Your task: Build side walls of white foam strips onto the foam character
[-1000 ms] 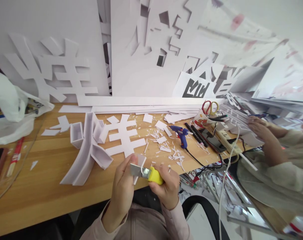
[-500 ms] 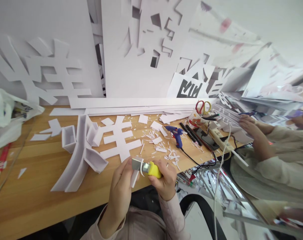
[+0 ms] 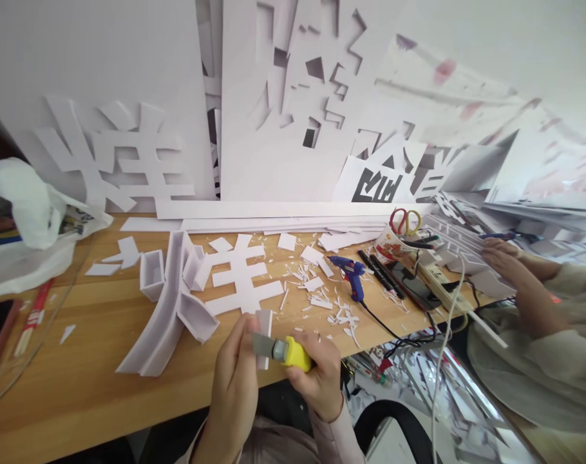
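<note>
Lowering since earlier: yellow knife, foam strip.

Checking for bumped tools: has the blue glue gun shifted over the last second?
No. The blue glue gun keeps its spot right of the flat white cut-out.

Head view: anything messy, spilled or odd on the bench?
Yes: white offcuts lie scattered over the wooden table around the blue glue gun. The right hand holds a yellow-handled knife against a white strip pinched by the left hand.
</note>
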Available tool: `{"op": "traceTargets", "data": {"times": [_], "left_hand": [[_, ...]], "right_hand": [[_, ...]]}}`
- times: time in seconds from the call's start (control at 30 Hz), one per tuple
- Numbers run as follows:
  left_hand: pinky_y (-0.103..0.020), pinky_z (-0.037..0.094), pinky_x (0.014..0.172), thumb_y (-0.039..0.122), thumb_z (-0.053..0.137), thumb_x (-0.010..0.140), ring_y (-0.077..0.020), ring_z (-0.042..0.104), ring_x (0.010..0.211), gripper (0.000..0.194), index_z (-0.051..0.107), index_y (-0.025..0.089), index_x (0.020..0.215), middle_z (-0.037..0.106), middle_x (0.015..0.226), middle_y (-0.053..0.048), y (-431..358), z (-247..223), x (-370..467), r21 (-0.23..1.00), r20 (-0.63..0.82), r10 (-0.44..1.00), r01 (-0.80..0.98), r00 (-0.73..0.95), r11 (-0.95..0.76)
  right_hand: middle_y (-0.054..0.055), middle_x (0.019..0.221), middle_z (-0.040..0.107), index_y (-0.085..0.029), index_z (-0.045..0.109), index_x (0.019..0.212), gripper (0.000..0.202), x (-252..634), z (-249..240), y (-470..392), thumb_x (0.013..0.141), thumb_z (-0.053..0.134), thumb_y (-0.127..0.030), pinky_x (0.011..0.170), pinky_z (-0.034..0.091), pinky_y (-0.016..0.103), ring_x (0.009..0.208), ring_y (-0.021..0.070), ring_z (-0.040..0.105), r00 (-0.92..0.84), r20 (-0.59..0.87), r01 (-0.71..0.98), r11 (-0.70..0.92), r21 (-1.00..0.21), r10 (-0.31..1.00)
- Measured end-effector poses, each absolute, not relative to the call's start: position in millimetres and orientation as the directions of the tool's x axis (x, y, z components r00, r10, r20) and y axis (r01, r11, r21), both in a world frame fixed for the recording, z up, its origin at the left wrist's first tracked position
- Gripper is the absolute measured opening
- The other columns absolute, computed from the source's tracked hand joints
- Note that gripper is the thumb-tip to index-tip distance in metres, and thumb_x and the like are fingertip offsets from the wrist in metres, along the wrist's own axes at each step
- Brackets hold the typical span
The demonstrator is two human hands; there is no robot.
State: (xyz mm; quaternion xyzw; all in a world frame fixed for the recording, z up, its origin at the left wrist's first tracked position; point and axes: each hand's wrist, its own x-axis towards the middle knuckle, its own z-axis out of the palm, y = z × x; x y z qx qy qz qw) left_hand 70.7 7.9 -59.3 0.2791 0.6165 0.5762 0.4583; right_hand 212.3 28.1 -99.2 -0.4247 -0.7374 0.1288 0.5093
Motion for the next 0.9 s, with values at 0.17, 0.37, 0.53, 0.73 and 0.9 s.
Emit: {"op": "traceTargets", "data": {"times": [0.17,0.37,0.53,0.73,0.9], "left_hand": [[-0.031,0.054,0.087,0.067,0.066,0.078,-0.0266,0.064,0.109,0.048,0.069,0.023,0.098,0.072,0.109,-0.007,5.4,-63.4,71.9,0.94,-0.324,0.843,-0.246,-0.429,0.236],[-0.029,0.055,0.08,0.064,0.061,0.083,-0.025,0.066,0.098,0.043,0.069,0.023,0.086,0.072,0.092,-0.006,4.2,-51.4,75.5,0.977,-0.192,0.919,-0.157,-0.343,0.145],[-0.029,0.056,0.078,0.066,0.06,0.083,-0.0235,0.066,0.093,0.046,0.068,0.021,0.09,0.072,0.094,-0.006,3.6,-58.6,73.1,0.981,-0.182,0.918,-0.133,-0.352,0.144],[-0.033,0.058,0.087,0.064,0.061,0.083,-0.0279,0.066,0.111,0.05,0.07,0.02,0.104,0.073,0.113,-0.01,0.0,-60.3,75.0,0.977,-0.214,0.878,-0.112,-0.427,0.183],[-0.032,0.057,0.092,0.053,0.06,0.089,-0.027,0.064,0.117,0.04,0.068,0.023,0.113,0.07,0.125,-0.008,-12.5,-77.4,74.3,0.985,-0.168,0.886,-0.046,-0.433,0.164]], "right_hand": [[0.004,0.062,0.067,-0.022,0.074,0.085,0.053,214.5,-99.5,24.9,0.094,0.048,-0.067,0.05,0.041,0.028,0.051,0.0165,0.059,-0.142,0.626,0.498,0.602,-0.624,0.767],[0.005,0.067,0.07,-0.021,0.075,0.088,0.051,231.3,-96.6,28.3,0.095,0.05,-0.064,0.05,0.04,0.028,0.053,0.0159,0.059,-0.147,0.628,0.543,0.593,-0.594,0.764],[0.001,0.056,0.06,-0.019,0.073,0.084,0.056,229.9,-95.5,31.6,0.095,0.046,-0.067,0.047,0.036,0.027,0.048,0.0138,0.051,-0.182,0.664,0.492,0.652,-0.577,0.725],[0.001,0.055,0.06,-0.019,0.072,0.082,0.057,227.1,-97.3,37.1,0.097,0.043,-0.066,0.047,0.037,0.027,0.047,0.0137,0.053,-0.174,0.675,0.513,0.651,-0.559,0.717],[0.003,0.061,0.064,-0.019,0.073,0.085,0.057,229.6,-99.8,43.9,0.096,0.044,-0.067,0.049,0.04,0.027,0.05,0.0144,0.055,-0.153,0.668,0.494,0.642,-0.587,0.728]]}}
